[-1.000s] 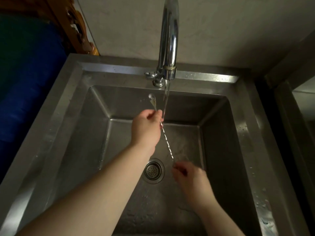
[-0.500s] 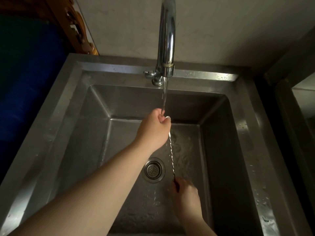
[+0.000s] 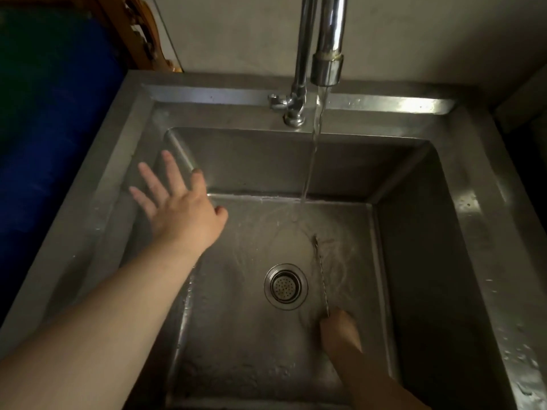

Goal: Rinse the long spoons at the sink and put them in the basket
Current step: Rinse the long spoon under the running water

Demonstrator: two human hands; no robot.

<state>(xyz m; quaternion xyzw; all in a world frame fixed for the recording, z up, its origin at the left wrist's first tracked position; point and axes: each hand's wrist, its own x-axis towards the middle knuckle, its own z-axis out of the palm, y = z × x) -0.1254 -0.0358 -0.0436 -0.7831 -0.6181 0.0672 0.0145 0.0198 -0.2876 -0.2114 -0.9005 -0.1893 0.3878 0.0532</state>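
From the head camera I look down into a square stainless steel sink (image 3: 414, 119) with wet walls. A tall chrome tap (image 3: 325, 54) stands at the back rim, and a thin stream of water (image 3: 310, 161) falls from its spout to the sink floor, where it spreads in ripples. A round metal drain strainer (image 3: 285, 287) sits in the floor, a little in front of the place where the water lands.

My left hand (image 3: 180, 214) is over the left part of the basin, near the left wall. Its fingers are spread apart and it holds nothing; it looks a little blurred.

My right hand (image 3: 340, 329) is low in the sink, at the right of the strainer. It is closed around the near end of a long thin twisted metal spoon (image 3: 321, 276). The spoon points away from me, just beside the strainer, and its far tip is close to the falling water but not under it. The bowl end I cannot see clearly.

At the left of the sink there is a large dark blue surface (image 3: 59, 143), and behind it a piece of brown carved wood (image 3: 133, 34).
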